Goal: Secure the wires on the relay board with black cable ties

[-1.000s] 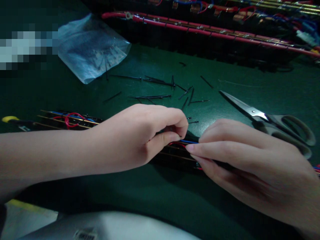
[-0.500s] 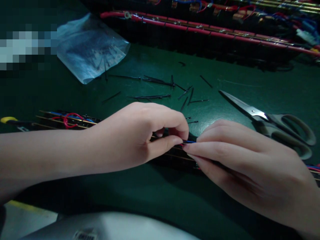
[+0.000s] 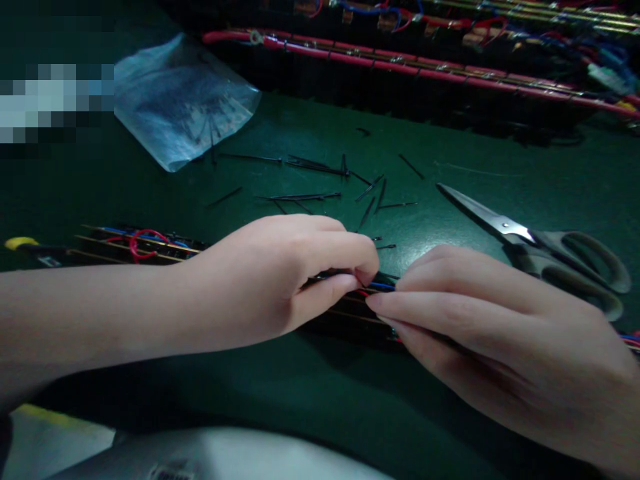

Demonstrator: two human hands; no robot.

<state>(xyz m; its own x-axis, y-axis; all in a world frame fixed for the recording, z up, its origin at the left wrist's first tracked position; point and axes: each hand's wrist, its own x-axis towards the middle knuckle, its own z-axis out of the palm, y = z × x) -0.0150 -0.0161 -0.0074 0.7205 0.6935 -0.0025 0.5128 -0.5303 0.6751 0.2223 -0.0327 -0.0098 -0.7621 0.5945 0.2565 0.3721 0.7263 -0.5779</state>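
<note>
A long strip assembly with brass-coloured bars and wires lies across the table below both hands. My left hand bends over its middle, thumb and index finger pinched on a thin black strand that looks like a cable tie. Just to the right, my right hand is closed, its fingertips at the wires. What it pinches is hidden. A blue wire shows between the two hands, with a bit of red wire below it. Loose black cable ties lie scattered beyond my left hand.
Scissors with dark handles lie beyond my right hand, blades pointing left. A clear plastic bag holding dark strips is at the back left. Along the back runs another assembly with a thick red cable. A yellow-tipped end shows at the left.
Both hands have shifted slightly down in the view, along with the surroundings. The right fingertips have drawn slightly apart from the left ones, and more of the wires shows between them.
</note>
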